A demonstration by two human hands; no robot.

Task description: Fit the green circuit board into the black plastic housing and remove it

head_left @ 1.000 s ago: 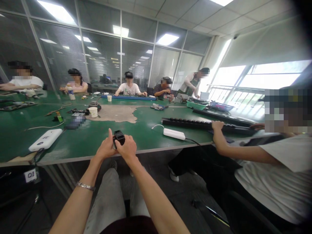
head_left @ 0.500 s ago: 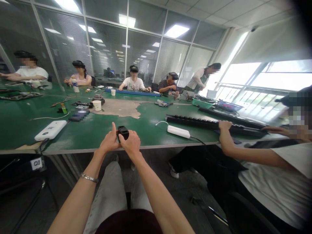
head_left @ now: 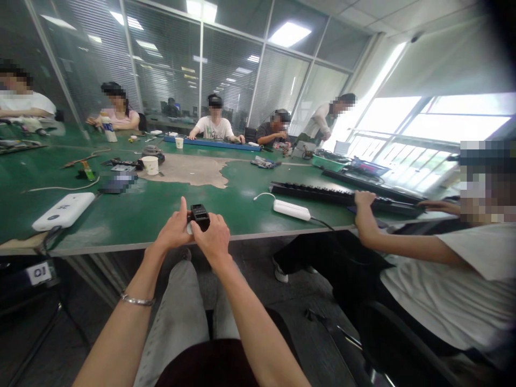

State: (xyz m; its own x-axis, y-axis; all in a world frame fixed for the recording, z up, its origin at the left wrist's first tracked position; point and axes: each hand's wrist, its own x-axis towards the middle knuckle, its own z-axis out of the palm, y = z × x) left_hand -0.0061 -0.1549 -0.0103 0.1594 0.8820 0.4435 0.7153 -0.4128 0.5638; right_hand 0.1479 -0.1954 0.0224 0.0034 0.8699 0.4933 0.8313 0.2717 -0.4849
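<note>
A small black block-shaped device (head_left: 199, 214) with recessed sections on its face is held up just over the near table edge. My right hand (head_left: 215, 235) grips it, the thumb pressed along its near side and the fingers curled behind. My left hand (head_left: 174, 228) meets it from the left, its thumb pointing up and its fingers partly hidden around the device's lower side. A small pale spot shows between the hands below the device; I cannot make out what it is.
On the green table (head_left: 242, 215) lie a white power bank-like box (head_left: 64, 210) at left, a white cabled box (head_left: 292, 209) at right and a paper cup (head_left: 150, 165). A co-worker (head_left: 435, 279) at right handles a long black strip (head_left: 314, 192). Others sit across.
The view has turned slightly, shifting the surroundings left and somewhat upward. Both hands stay at the black device, which is tilted a little differently, and a pale spot now shows beside it.
</note>
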